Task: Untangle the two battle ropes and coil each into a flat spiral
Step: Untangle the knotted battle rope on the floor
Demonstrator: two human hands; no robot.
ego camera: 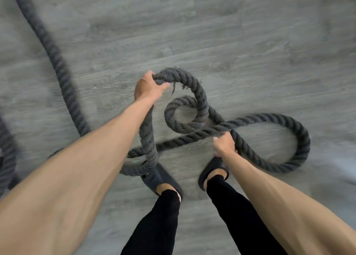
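A thick dark grey battle rope (289, 125) lies in loose loops on the grey floor in front of my feet. My left hand (148, 86) grips a raised bend of it, which arches over a small curl (181, 116) of the same rope. My right hand (224, 144) is closed on the rope where a wide loop at the right crosses back over itself. A long stretch of rope (55, 62) runs from the top left down towards my left foot. More rope (7, 154) shows at the left edge; whether it is the second rope I cannot tell.
The floor (250, 42) is grey wood-look planking. My feet in dark slippers, left (161, 179) and right (213, 170), stand just behind the loops, and the rope passes by the left slipper's toe.
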